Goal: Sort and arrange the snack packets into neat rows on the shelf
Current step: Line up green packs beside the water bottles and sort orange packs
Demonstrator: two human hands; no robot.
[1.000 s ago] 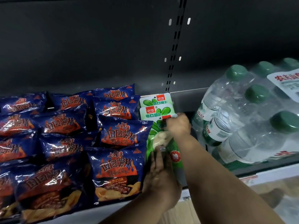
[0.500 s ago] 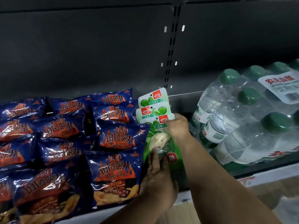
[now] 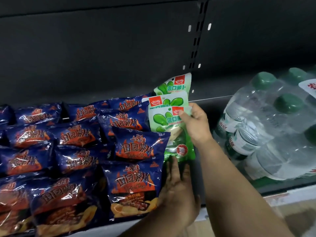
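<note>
Here, the green radish snack packets (image 3: 168, 117) are being stood in a row at the right end of the shelf (image 3: 213, 100), between the blue potato chip bags (image 3: 135, 187) and the wrapped pack of water bottles (image 3: 266, 134). The front green packet is pinched at its top right corner by the right hand (image 3: 196, 125), thumb on the printed face. Its bottom edge is touched by the left hand (image 3: 177, 195), whose fingers are held straight and flat, gripping nothing.

The step in hand looks like the straightening of this front packet. It is judged that the bottom should next be pushed back and the top let go gently, so the packet leans on the two behind it.

The front packet is stood almost upright. Its long axis is run from the shelf floor up toward the dark back wall (image 3: 102, 57). Its top is tipped a little back and its printed face is turned forward. The packets behind are stacked the same way, each peeking higher.
</note>
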